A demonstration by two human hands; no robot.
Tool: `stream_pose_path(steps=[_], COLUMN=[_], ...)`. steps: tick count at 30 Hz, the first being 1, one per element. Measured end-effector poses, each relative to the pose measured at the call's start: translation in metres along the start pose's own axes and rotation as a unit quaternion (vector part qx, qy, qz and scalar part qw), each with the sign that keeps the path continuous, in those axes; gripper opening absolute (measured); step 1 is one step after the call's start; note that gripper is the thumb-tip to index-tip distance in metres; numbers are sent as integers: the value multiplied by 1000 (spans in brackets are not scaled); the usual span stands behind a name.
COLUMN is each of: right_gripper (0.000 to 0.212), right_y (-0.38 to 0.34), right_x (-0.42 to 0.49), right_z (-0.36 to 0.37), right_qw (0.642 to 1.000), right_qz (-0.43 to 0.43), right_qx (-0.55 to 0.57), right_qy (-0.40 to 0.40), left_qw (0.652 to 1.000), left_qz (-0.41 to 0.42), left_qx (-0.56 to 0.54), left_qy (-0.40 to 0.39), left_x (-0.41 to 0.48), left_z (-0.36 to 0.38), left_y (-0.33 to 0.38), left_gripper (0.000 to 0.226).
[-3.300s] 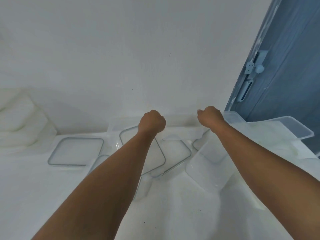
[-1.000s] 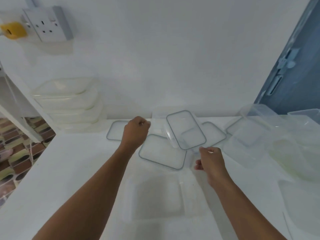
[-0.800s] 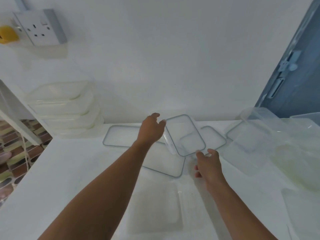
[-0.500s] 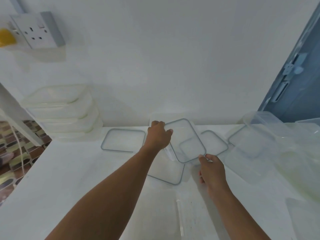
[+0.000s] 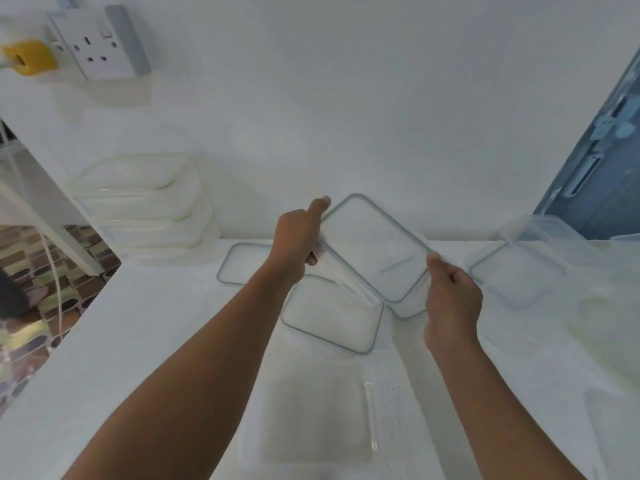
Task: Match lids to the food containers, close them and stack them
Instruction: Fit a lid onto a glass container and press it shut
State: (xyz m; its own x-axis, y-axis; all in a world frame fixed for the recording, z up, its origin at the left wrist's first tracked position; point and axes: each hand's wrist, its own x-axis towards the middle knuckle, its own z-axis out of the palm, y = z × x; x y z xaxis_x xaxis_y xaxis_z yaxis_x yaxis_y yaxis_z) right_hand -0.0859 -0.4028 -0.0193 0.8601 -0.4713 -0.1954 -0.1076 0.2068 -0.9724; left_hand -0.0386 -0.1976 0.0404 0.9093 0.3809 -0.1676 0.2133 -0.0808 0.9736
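Both hands hold one clear rectangular lid with a grey seal, tilted above the white table. My left hand grips its left edge, thumb raised. My right hand pinches its right corner. Under it lie other grey-rimmed lids: one flat lid just below, one lid at the back left, one lid to the right. An open clear container sits near me between my forearms.
A stack of closed containers stands against the wall at the back left. More clear containers crowd the right side by a blue door. A wall socket is up left. The table's left edge drops to tiled floor.
My left hand reached forward to the tilted lid and took hold of it. My right hand rose to its right corner. The lid has come up off the pile.
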Motion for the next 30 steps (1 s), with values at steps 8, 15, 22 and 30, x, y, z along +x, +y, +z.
stream_pose_path(steps=[8,15,22,30], right_gripper=[26,29,14,18], right_y=[-45,-45,-20,11], right_x=[-43,-75,-96,-98], right_z=[10,-4,-29,-49], right_qw=[998,990,969,952], right_qz=[-19,-31,27,52], right_qx=[35,0,-77,-156], right_qy=[-50,-136,-234,-258], left_qw=[998,997,997,993], left_qz=[-5,-4,-51,-88], left_qx=[-31,-13,-1,50], left_qy=[-58,-78,-52,-56], left_x=[-47,-111,-154,-169], left_z=[-56,-119,-146,-149], left_y=[13,-14,-64,-95], left_gripper=[28,21,23,13])
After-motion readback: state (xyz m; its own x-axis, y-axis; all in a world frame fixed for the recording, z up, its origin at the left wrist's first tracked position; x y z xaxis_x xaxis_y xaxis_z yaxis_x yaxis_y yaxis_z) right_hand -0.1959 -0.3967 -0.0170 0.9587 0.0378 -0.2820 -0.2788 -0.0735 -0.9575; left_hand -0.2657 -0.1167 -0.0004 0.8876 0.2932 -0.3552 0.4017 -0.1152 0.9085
